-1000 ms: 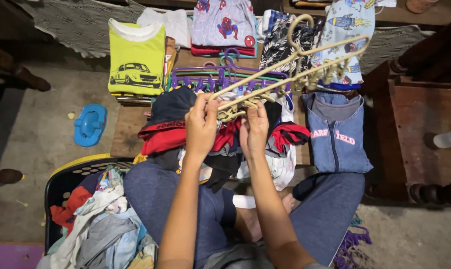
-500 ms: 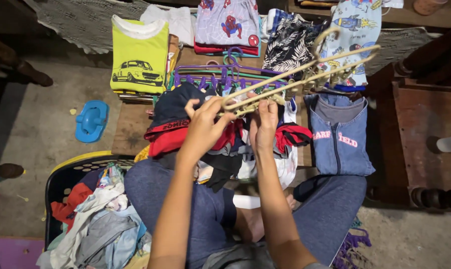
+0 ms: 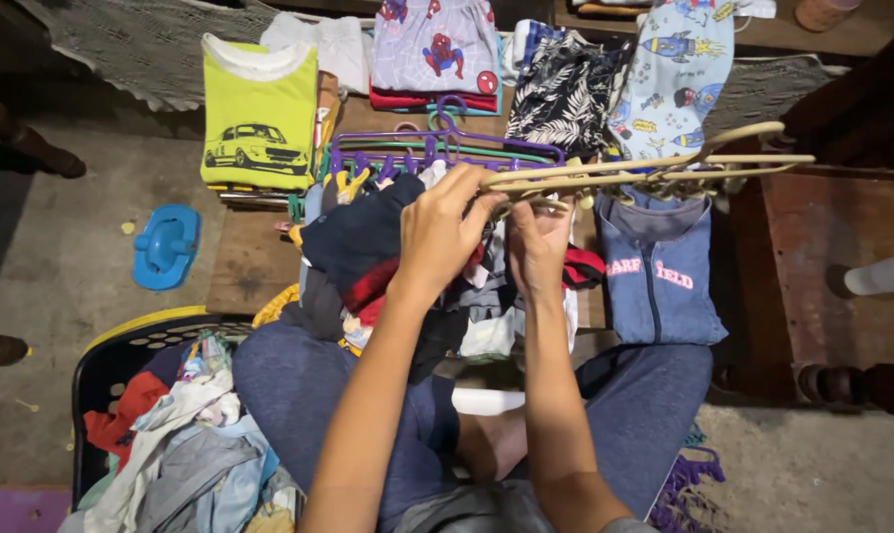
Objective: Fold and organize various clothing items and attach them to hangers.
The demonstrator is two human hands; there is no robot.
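The left hand and the right hand are both gripping the near end of a bundle of cream plastic clothes hangers, fingers curled tightly around it. The bundle is lying almost level, reaching away to the right above a blue denim zip-up top. Just left of that top, under the hands, a heap of dark, red and white garments is sitting. Beyond the heap, purple and green plastic hangers are lying, and a lime-yellow shirt with a car print is resting further left.
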